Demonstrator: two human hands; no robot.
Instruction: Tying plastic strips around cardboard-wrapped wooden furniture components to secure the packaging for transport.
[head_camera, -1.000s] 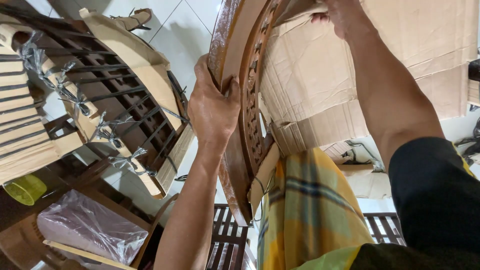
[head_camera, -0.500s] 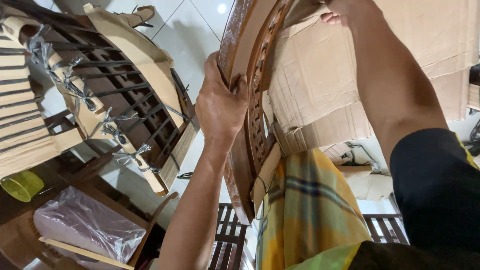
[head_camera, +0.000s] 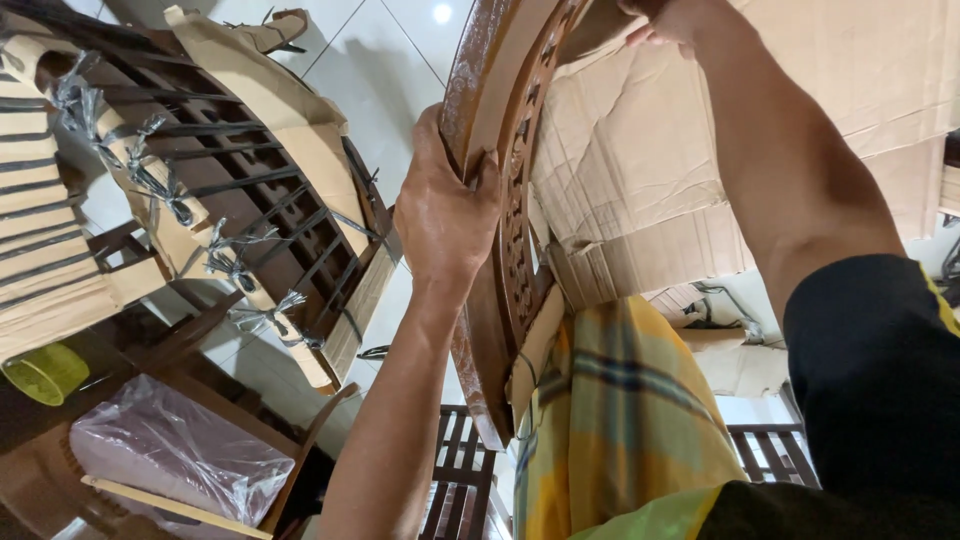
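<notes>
My left hand (head_camera: 445, 215) is clamped around the curved edge of the carved wooden frame (head_camera: 520, 230), thumb on the inner side, fingers wrapped over the glossy outer rim. The frame stands upright right in front of me, between my arms, its lower end down by my yellow plaid cloth (head_camera: 620, 420). My right hand (head_camera: 675, 20) is up at the top edge, fingers pinched on the flap of the cardboard sheet (head_camera: 640, 170) that lies against the frame's far side. Only part of that hand shows, so grip detail is limited.

To do this well, I think: keep the left hand as the anchor so the frame doesn't twist, pull the cardboard flat against the carving with no slack, and keep the creased lower fold tucked under. Watch the polish; no dragging fingers.

Another wrapped slatted piece (head_camera: 230, 200), tied with grey plastic strips, lies on the tiled floor (head_camera: 380, 70) to my left.
</notes>
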